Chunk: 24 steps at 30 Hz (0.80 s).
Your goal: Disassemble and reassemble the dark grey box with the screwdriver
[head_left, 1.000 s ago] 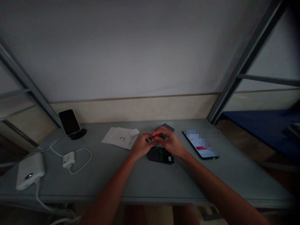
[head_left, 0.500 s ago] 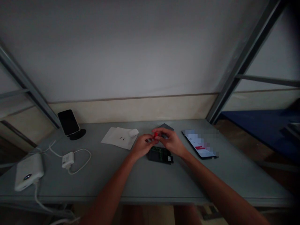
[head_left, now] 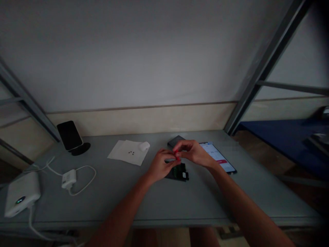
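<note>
A small red object [head_left: 177,155] is pinched between the fingertips of both hands; fingers cover much of it, so its kind cannot be made out. My left hand [head_left: 162,164] closes on its lower left side, and my right hand [head_left: 194,152] grips it from the upper right. Just below the hands lies a flat black device with an exposed green circuit board [head_left: 181,171], partly covered by my left hand. Behind the hands rests a dark grey flat box-like piece [head_left: 174,140].
Left of the hands, white paper [head_left: 120,155] carries several tiny dark bits [head_left: 131,153] and a small white item [head_left: 144,146]. A lit phone [head_left: 218,158] lies right. Further left are a device on a stand [head_left: 69,135], a white adapter [head_left: 69,178] with cable and a white box [head_left: 23,195].
Both hands have shifted slightly right in view, still on the red object. The right hand has turned, now overlapping the lit phone's edge. The view has swung a little to the right.
</note>
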{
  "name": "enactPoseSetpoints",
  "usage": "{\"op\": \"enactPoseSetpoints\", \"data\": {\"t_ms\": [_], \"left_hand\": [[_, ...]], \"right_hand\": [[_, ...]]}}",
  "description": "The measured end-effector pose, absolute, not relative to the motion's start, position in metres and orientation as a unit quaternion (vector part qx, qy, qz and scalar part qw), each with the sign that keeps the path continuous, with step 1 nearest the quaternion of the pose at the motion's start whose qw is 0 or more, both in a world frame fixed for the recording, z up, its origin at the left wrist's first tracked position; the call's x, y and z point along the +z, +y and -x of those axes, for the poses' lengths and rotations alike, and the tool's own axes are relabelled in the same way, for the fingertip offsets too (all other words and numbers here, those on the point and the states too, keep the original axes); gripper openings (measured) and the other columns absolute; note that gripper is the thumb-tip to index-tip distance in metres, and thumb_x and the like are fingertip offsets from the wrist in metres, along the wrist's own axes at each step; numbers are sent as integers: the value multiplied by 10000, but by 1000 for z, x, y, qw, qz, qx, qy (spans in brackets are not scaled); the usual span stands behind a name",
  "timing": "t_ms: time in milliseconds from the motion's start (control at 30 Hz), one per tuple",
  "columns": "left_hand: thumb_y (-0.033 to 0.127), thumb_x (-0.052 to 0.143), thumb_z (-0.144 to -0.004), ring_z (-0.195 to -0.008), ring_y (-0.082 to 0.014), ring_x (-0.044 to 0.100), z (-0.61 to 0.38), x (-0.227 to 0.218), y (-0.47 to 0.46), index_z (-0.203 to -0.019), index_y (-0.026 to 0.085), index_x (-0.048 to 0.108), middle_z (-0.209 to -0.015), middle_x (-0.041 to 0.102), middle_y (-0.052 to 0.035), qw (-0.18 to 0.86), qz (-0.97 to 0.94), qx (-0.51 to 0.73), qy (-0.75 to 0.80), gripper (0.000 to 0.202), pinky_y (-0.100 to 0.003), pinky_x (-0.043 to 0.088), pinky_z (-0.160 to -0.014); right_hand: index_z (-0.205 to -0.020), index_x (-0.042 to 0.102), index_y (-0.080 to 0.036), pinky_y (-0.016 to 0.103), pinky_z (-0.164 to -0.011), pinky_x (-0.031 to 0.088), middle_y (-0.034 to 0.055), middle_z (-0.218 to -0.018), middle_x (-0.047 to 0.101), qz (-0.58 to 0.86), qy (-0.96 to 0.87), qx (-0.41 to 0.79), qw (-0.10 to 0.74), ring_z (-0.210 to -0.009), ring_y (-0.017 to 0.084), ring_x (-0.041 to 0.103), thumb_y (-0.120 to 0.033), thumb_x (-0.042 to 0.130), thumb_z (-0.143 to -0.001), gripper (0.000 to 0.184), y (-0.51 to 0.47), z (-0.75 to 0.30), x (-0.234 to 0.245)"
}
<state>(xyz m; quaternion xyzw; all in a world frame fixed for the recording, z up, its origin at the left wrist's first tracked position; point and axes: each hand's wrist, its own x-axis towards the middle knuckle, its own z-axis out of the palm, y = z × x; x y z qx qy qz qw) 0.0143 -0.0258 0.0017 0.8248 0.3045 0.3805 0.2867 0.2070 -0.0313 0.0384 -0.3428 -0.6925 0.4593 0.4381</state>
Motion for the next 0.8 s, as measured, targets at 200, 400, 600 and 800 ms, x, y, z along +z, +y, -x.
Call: {"op": "enactPoseSetpoints", "data": {"t_ms": [200, 400, 600, 800], "left_hand": [[360, 744, -850, -997, -227, 619, -16, -1, -27, -914, 239, 808, -981, 747, -60, 282, -829, 359, 323, 151, -337, 438, -927], [378, 683, -900, -985, -220, 615, -15, -4, -24, -898, 220, 800, -968, 741, -66, 294, -831, 342, 327, 197, -338, 431, -933], [360, 651, -925, -1002, -218, 614, -16, -5, -25, -865, 201, 786, -938, 741, -64, 305, -830, 335, 326, 217, -335, 429, -945], [340, 661, -917, -987, -218, 634, -17, -3, -28, -879, 185, 776, -956, 736, -77, 313, -825, 332, 333, 196, -327, 455, -931]], "right_hand": [[-872, 732, -168, 281, -646, 533, 34, -785, 726, 336, -702, 482, 403, -700, 159, 659, -416, 795, -770, 275, -31, -209, 38], [-865, 723, -167, 283, -654, 547, 30, -773, 724, 328, -700, 488, 404, -688, 151, 660, -396, 793, -778, 254, -30, -210, 38], [-846, 709, -168, 278, -648, 542, 22, -749, 714, 324, -699, 493, 404, -674, 145, 653, -381, 797, -776, 241, -29, -211, 39], [-842, 707, -167, 281, -644, 532, 17, -741, 717, 325, -702, 495, 395, -660, 146, 655, -386, 795, -777, 245, -28, -212, 37]]}}
